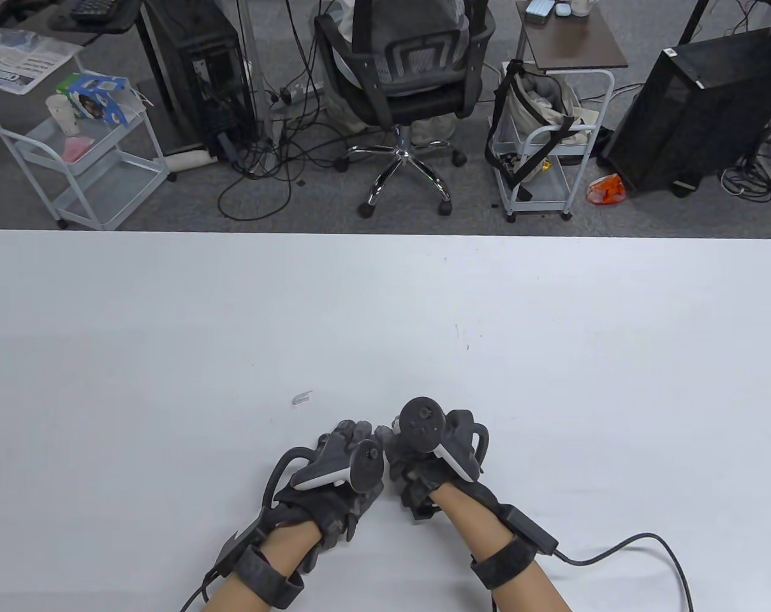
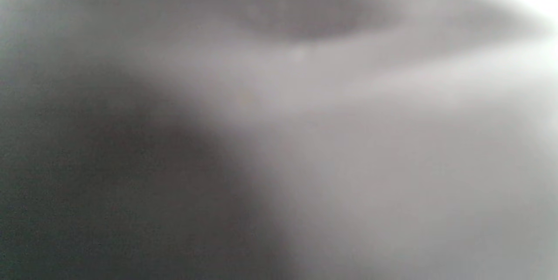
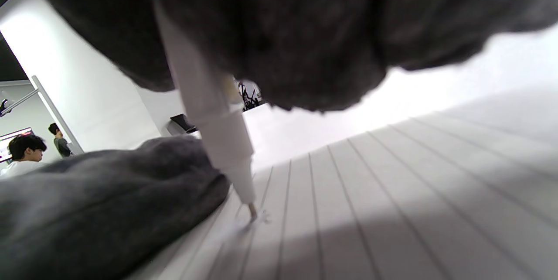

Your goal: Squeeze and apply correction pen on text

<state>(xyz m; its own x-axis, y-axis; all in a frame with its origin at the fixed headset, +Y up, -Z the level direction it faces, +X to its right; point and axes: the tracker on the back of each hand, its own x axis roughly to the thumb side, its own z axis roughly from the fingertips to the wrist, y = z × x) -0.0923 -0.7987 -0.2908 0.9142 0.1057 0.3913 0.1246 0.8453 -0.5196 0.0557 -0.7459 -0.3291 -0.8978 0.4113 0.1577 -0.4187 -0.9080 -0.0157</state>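
Right now your right hand [image 1: 433,456] grips the correction pen [image 3: 209,110], tip touching the lined paper [image 3: 392,192] near the table's [image 1: 168,319] front edge. Your left hand [image 1: 340,472] rests beside it; its grip is unclear. Next, likely squeeze and drag across the text.
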